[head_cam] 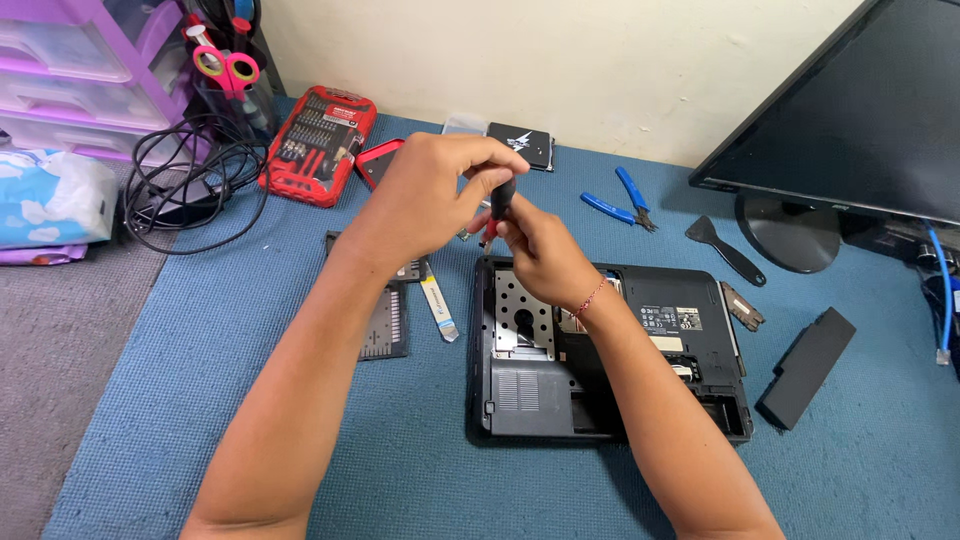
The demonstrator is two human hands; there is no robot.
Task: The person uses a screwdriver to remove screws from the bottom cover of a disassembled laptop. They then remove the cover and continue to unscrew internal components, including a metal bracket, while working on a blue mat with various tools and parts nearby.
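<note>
On the blue mat (300,440), both the left hand (425,195) and right hand (540,250) clench a black-handled screwdriver (500,200) just above the opened laptop (610,360), where a slipped tip could, I judge, gouge the exposed drive bay below the grip.

I see the bench (330,440) covered in blue mat, with the opened black laptop (610,360) lying bottom-up just beneath my right grip (545,250). Below my left grip (420,195) lie a black cover panel (385,320) and a white strip (438,305), and beyond it a red bit set (320,145). Right of the right grip lie blue pliers (620,205), a black scraper (725,248) and a black battery (805,365).
</note>
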